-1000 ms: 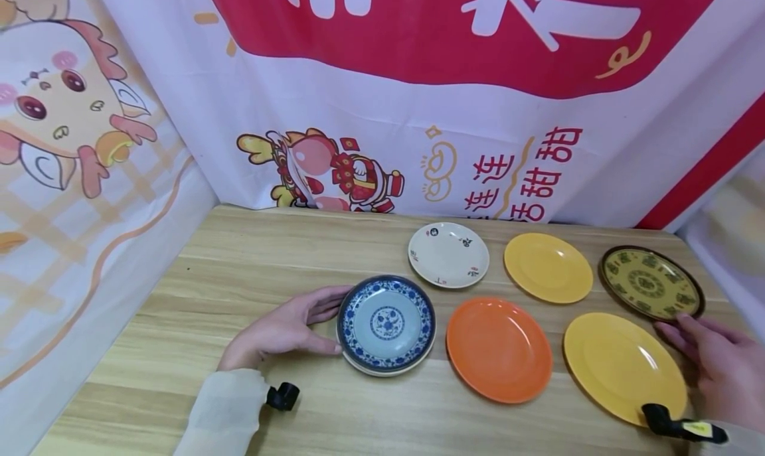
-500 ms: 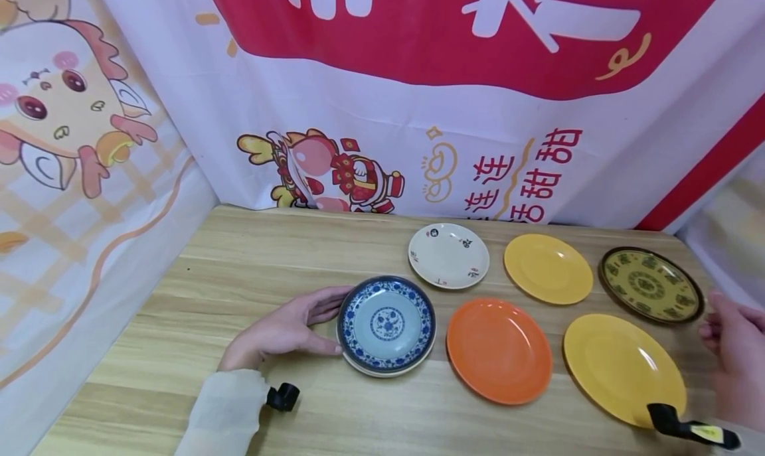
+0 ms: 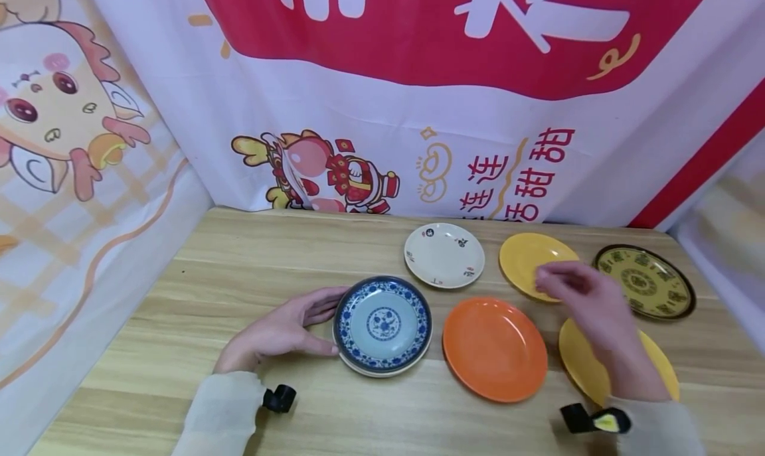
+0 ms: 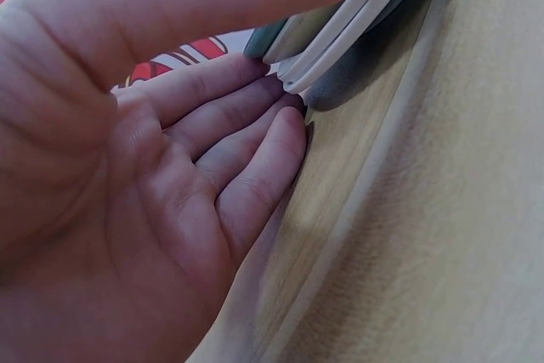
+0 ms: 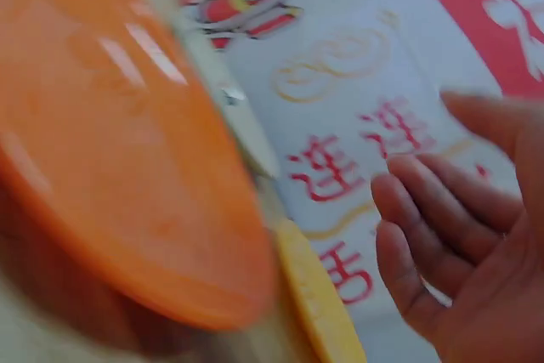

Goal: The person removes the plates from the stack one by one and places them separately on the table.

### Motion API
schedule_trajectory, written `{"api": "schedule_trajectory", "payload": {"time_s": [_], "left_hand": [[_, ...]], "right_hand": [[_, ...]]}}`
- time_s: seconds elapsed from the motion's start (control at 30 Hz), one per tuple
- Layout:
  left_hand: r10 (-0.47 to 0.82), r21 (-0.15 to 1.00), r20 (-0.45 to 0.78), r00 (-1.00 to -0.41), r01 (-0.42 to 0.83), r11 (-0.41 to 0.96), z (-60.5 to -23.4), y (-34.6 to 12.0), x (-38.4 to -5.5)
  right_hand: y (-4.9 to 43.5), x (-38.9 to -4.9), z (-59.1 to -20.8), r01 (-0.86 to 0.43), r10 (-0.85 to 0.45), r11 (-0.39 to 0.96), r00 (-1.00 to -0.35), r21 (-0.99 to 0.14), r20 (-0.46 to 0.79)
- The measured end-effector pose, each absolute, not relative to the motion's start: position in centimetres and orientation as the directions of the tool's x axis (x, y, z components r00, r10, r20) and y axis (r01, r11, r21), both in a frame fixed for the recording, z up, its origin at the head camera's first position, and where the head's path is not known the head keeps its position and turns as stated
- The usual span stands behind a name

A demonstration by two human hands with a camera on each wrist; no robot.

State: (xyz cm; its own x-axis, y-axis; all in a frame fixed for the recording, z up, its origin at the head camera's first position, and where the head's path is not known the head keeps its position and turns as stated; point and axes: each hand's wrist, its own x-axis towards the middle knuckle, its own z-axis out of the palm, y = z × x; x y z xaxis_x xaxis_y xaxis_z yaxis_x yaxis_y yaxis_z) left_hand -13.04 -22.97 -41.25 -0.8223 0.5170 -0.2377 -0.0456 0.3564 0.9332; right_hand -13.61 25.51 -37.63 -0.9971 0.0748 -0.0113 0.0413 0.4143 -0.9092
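Note:
My left hand (image 3: 299, 323) rests against the left edge of a stack of plates, its fingers and thumb nearly straight along the rims. On top of the stack lies a blue-patterned plate (image 3: 383, 324); pale rims (image 4: 340, 36) show under it in the left wrist view. My right hand (image 3: 597, 310) is in the air with nothing in it, fingers loosely bent. In the head view it overlaps the rear yellow plate (image 3: 526, 257) and the front yellow plate (image 3: 582, 366). To its left lies an orange plate (image 3: 495, 350).
A white plate (image 3: 444, 255) with small printed marks lies at the back. An olive plate (image 3: 645, 281) with a dark rim is at the far right. The wooden table (image 3: 239, 263) meets a printed cloth (image 3: 370, 104) behind and at the sides.
My right hand has left the olive plate's edge, first moving right, then swinging left over the yellow plates. My left hand stays at the stack. The head view has shifted slightly.

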Motion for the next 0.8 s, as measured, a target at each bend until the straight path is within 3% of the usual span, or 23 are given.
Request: {"api": "schedule_trajectory", "payload": {"time_s": [0.1,0.3,0.57,0.8], "left_hand": [[0.514,0.933,-0.242,-0.823,-0.053,0.355,-41.2,-23.0,-13.0],[0.502,0.931,-0.250,-0.828,-0.062,0.361,-41.2,-23.0,-13.0],[0.513,0.933,-0.250,-0.821,-0.062,0.356,-41.2,-22.9,-13.1],[0.519,0.935,-0.245,-0.819,-0.058,0.350,-41.3,-23.0,-13.1]], "right_hand": [[22.3,-13.3,-38.2,-0.072,-0.111,0.588,-0.994,-0.806,0.008],[17.8,-12.8,-39.3,-0.234,-0.371,0.631,-0.928,-0.740,-0.024],[14.9,-12.4,-39.8,-0.280,-0.399,0.725,-0.915,-0.629,-0.054],[13.2,-12.9,-40.1,-0.327,-0.470,0.716,-0.879,-0.617,-0.079]]}}
